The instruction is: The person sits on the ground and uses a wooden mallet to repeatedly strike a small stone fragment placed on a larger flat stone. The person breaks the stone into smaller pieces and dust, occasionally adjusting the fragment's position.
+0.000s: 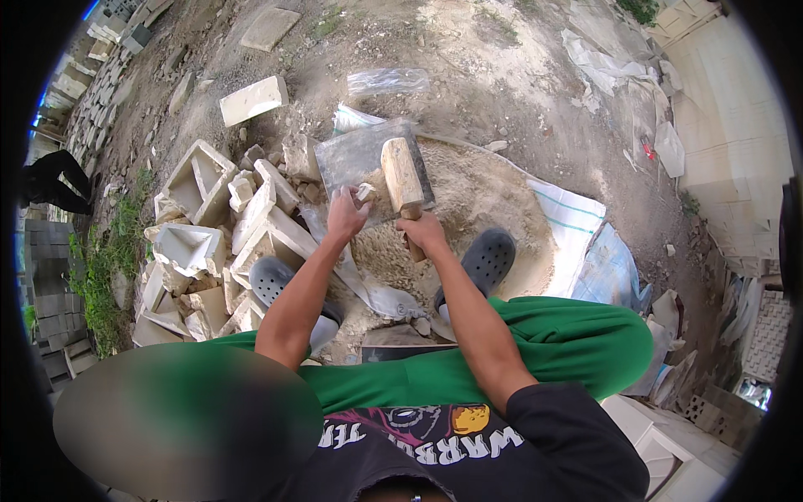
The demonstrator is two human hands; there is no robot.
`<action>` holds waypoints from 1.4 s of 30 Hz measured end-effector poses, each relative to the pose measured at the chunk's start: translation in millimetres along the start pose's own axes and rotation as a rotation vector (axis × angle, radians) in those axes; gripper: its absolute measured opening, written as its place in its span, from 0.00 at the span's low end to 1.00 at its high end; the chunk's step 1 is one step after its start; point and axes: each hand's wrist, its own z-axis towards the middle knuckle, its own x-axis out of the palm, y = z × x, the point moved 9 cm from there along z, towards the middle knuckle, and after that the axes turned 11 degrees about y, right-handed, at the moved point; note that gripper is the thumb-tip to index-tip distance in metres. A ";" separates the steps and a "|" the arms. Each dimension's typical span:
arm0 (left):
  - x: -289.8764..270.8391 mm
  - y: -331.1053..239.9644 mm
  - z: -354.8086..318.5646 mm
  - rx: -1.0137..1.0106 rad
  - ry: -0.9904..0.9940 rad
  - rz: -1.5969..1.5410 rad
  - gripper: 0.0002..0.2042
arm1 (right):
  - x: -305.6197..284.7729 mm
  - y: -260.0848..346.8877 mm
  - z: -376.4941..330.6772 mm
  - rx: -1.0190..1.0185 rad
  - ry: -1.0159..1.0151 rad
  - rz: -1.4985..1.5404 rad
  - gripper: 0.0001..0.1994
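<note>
Gripping the wooden mallet [401,174] by its handle [416,249], the right hand [425,233] is wrapping its fingers around the wood, out in front of the person's body. The mallet's long axis is running away from the person and leaning slightly leftward, with the thick pale head pointing outward and the slim handle end pointing back between the feet. That head is covering the right part of a dark flat slab [347,159] (whether the two are touching, I cannot tell from above). Just to its left, the left hand [345,217] is pinching a small whitish chunk [365,192] at its fingertips, over the slab's near edge.

Around the slab, pale crumbs [489,192] are covering a white sack [573,205] with teal stripes, and a blue sheet [615,268] is lying crumpled beyond it. Grey clogs [488,261] are standing on both sides of the mallet's line. A heap of broken pale pieces [251,222] is filling the left, some showing hollow, boxlike shapes. Farther out, a pale block [253,100] and clear plastic wrap [387,81] are lying on the dirt ground [477,92].
</note>
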 end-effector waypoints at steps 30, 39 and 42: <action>23.5 31.2 20.5 -0.395 0.143 -1.023 0.19 | 5.0 -14.7 10.9 -0.005 0.074 0.127 0.11; -7.4 18.0 -0.5 -0.043 -0.085 -0.094 0.19 | 2.2 -7.9 2.9 -0.027 0.033 0.117 0.13; -23.7 11.0 -10.4 0.015 -0.272 0.022 0.20 | 2.0 -5.3 0.1 -0.003 0.037 0.087 0.13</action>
